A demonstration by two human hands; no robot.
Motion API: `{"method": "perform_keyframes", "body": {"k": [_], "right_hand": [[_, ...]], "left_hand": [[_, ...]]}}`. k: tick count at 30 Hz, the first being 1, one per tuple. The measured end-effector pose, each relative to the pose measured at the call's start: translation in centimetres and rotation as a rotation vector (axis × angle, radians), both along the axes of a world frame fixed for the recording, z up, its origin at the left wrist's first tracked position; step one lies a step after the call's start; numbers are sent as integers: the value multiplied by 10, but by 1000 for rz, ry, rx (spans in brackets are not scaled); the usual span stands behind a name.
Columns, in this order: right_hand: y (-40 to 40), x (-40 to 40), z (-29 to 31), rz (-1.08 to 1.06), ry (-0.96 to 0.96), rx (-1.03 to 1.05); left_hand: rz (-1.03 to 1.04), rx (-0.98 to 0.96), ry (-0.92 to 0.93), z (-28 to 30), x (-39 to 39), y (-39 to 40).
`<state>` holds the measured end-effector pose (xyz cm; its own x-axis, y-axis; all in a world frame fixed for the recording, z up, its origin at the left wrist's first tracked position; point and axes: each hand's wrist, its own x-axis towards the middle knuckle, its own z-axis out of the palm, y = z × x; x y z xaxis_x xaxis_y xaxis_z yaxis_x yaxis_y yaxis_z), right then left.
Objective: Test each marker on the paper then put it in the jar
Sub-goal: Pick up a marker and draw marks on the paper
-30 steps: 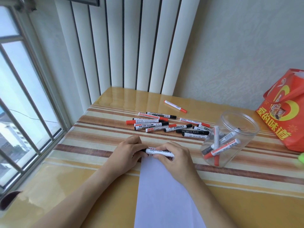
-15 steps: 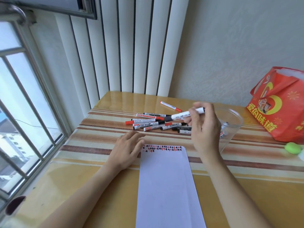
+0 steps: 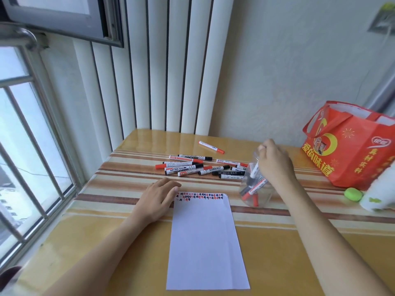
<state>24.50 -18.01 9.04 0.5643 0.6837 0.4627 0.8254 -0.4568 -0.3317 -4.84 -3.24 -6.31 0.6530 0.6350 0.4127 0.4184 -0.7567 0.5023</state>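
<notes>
A white sheet of paper (image 3: 205, 242) lies on the striped table, with a row of red and black test marks along its far edge. My left hand (image 3: 157, 199) rests flat at the paper's far left corner, fingers relaxed. My right hand (image 3: 274, 162) is over the mouth of the clear plastic jar (image 3: 259, 200) and holds a black-capped marker (image 3: 254, 170) that hangs cap down inside it. Several markers stand in the jar. A pile of red and black markers (image 3: 192, 167) lies beyond the paper, and one red marker (image 3: 211, 146) lies apart further back.
A red printed bag (image 3: 350, 150) stands at the right, with a small green object (image 3: 353, 194) and a white container (image 3: 378, 193) in front of it. A barred window (image 3: 32, 167) runs along the table's left edge. Vertical blinds hang behind.
My hands held a marker over the paper's far edge. My right hand then lifted it, carried it right and lowered it into the jar. My left hand stayed by the paper.
</notes>
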Motion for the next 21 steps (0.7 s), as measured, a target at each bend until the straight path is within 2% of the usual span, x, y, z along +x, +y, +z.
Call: {"method": "perform_keyframes", "body": {"k": [3,6,9,11,13,15,16,18,21], "right_hand": [[1,-4,-4,-3,-106,-140],[0,-7,-2,2,-133,-259],[-1,-7,-2,-11,-136,-254],[0,-11,-4,-34,-176,-125],[1,-21,-7,-10,-305,116],[7,-37,-12,128,-410,329],[12,-46,-16,232,-404,356],[30,-58,-35,378,-308,240],[56,-59,-77,336,-167,-113]], "left_hand": [[-7,-19,-2,2,0,-1],[-12,-23,-1,2,0,-1],[-14,-34,-9,0,0,0],[-18,-34,-16,-1,1,1],[-20,-36,-20,-1,2,3],[-17,-40,-19,-2,3,5],[-16,-44,-20,-2,3,6],[-13,-59,-31,-4,4,8],[-15,-71,-46,-4,4,11]]}}
